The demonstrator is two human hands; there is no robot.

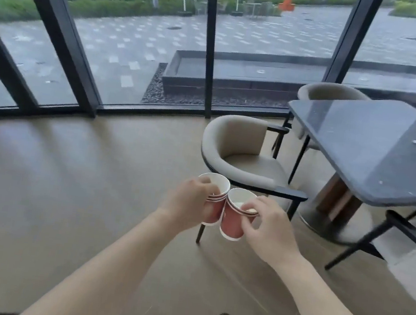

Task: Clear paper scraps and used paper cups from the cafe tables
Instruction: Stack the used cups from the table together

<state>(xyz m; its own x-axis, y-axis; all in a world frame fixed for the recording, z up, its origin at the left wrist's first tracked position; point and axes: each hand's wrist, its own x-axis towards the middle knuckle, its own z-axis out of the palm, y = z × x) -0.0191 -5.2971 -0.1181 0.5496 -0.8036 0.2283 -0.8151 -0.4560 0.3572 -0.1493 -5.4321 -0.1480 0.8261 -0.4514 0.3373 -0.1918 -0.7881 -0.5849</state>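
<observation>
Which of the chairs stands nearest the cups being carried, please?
The beige armchair left of the table, directly behind both cups; the others stand beyond or right of the table.

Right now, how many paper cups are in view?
2 apparent: the left cup in the left hand, the right cup in the right hand, side by side. Others may be nested inside the left one.

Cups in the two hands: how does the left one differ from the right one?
The left hand wraps the side of the left cup, which shows stacked rim bands, perhaps nested cups; the right hand pinches the right cup at its rim. The right cup sits lower and holds something pale. Both are red with white insides.
</observation>
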